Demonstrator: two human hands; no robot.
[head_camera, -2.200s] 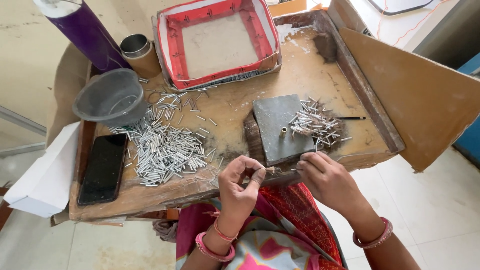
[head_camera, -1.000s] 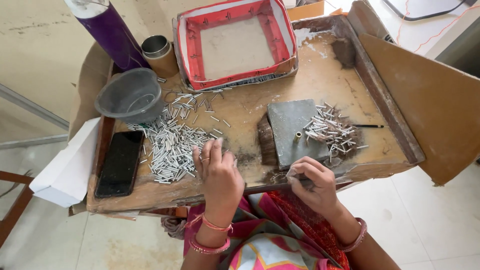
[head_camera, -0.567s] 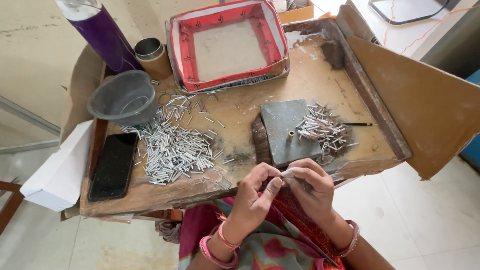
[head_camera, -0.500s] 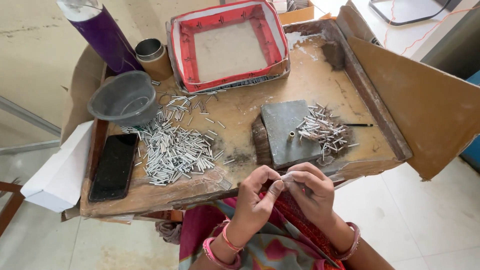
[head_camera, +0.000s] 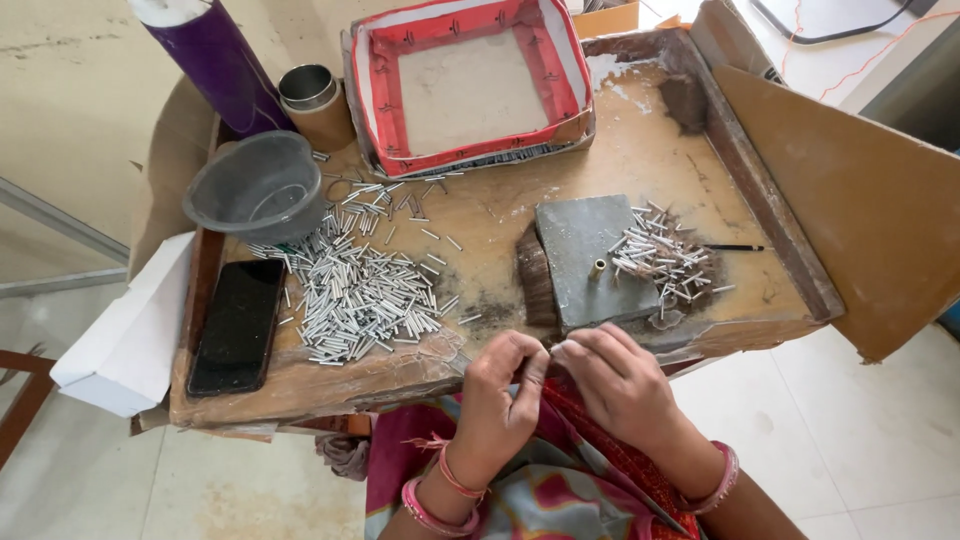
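My left hand (head_camera: 500, 395) and my right hand (head_camera: 620, 380) meet at the near edge of the wooden work tray (head_camera: 760, 190). Their fingertips pinch together on a small metal tube that the fingers mostly hide. Just beyond them lies a grey stone slab (head_camera: 580, 240) with a short brass tube (head_camera: 598, 268) standing on it. A small heap of silver tubes (head_camera: 665, 262) rests to the right of the slab. A larger heap of silver tubes (head_camera: 360, 290) spreads out to the left of my left hand.
A grey plastic bowl (head_camera: 260, 190), a black phone (head_camera: 238, 325) and a white box (head_camera: 125, 330) sit at the left. A red-rimmed tray of pale powder (head_camera: 470, 85), a purple cylinder (head_camera: 215, 55) and a cardboard can (head_camera: 315, 100) stand at the back. A thin black stick (head_camera: 735, 247) lies right.
My left hand reached out to the large heap of tubes, then drew back. It now meets my right hand at the tray's near edge, fingertips pinched together.
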